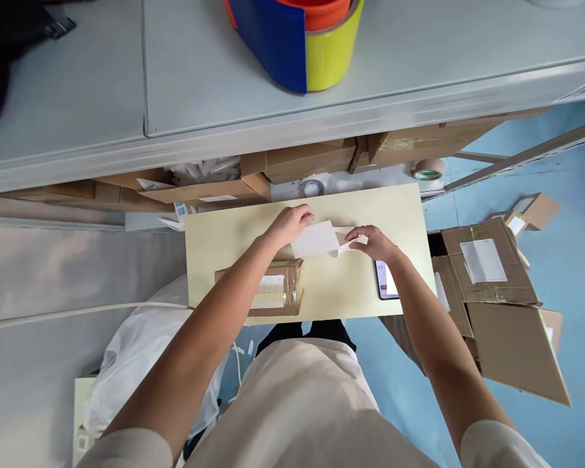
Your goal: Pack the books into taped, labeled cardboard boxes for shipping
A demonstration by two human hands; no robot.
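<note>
Beige trousers fill the bottom of my view, with both bare forearms running up from them toward a pale yellow desk (224, 237).

Item 1, white label sheet (316, 239): held just above the desk's middle, between the two hands. Its long axis runs left to right, tilted a little. A peeled strip curls off its right end toward the right hand.

Item 2, left hand (289, 224): grip closed on the sheet's upper left edge, fingers curled over the top.

Item 3, right hand (373, 242): grip pinched on the curling strip at the sheet's right end, fingertips closed. Both hands are equally near the sheet, one at each end.

Item 4, taped cardboard parcel (273, 291): lies on the desk's near edge, partly under my left forearm, below and left of the sheet. It carries a white label on top.

Item 5, phone (384, 279): flat on the desk, screen lit, just under the right wrist.

Item 6, flattened cartons (492, 273): piled on the blue floor to the right, well apart from the hands.

Item 7, tape rolls (314, 188): near the desk's far edge.
</note>
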